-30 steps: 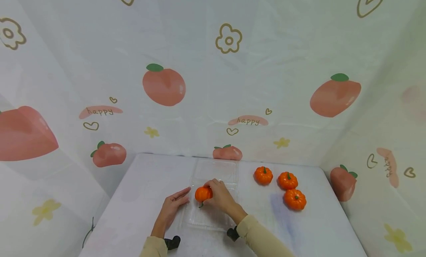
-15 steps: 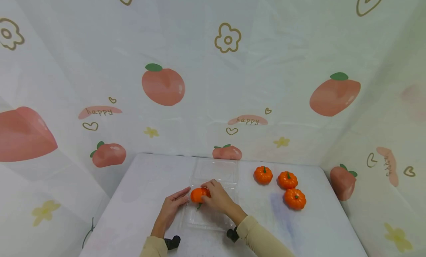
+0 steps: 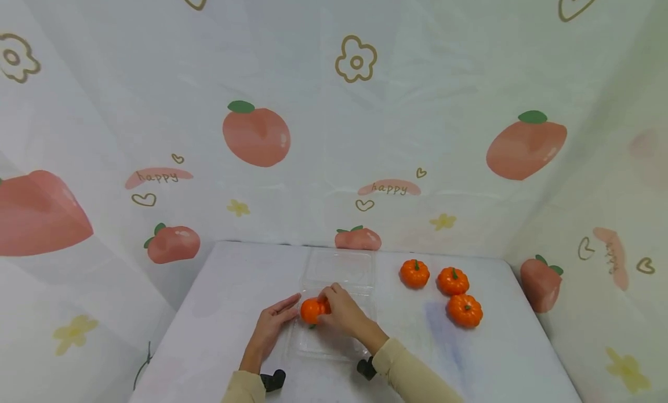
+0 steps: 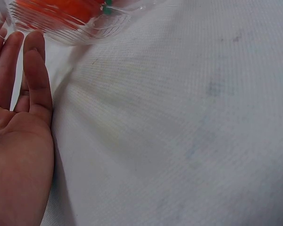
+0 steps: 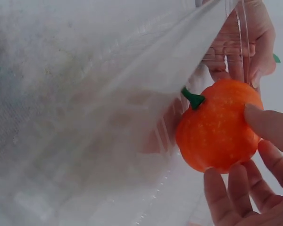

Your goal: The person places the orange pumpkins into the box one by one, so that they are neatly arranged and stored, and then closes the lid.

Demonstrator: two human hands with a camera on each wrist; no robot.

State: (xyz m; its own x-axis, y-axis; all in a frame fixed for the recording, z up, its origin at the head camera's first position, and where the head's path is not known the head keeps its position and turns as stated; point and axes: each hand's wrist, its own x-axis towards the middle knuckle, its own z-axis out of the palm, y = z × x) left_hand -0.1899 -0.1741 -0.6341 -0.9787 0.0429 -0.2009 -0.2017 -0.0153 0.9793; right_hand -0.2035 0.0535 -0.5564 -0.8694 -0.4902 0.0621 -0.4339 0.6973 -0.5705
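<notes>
A small orange pumpkin (image 3: 310, 311) with a green stem is in the left part of the base of an open clear plastic clamshell box (image 3: 326, 349). My right hand (image 3: 345, 313) grips this pumpkin from the right, thumb and fingers around it, as the right wrist view shows with the pumpkin (image 5: 217, 127) up close. On the box's left side, my left hand (image 3: 271, 325) stands with fairly straight fingers at the outer wall. Through that ribbed wall the left wrist view shows orange (image 4: 61, 12) and a bit of green stem; the left fingertips are against or very near the plastic.
The box's clear lid (image 3: 339, 268) lies folded back toward the rear wall. Three more orange pumpkins sit to the right on the white table: one pumpkin (image 3: 414, 274) alone, another pumpkin (image 3: 453, 281) close behind a third pumpkin (image 3: 465, 311). Printed cloth walls (image 3: 302, 206) enclose the table.
My right hand has shifted the pumpkin a little to the left and then slightly down in the box, turning it somewhat. The left hand has stayed at the box's left side.
</notes>
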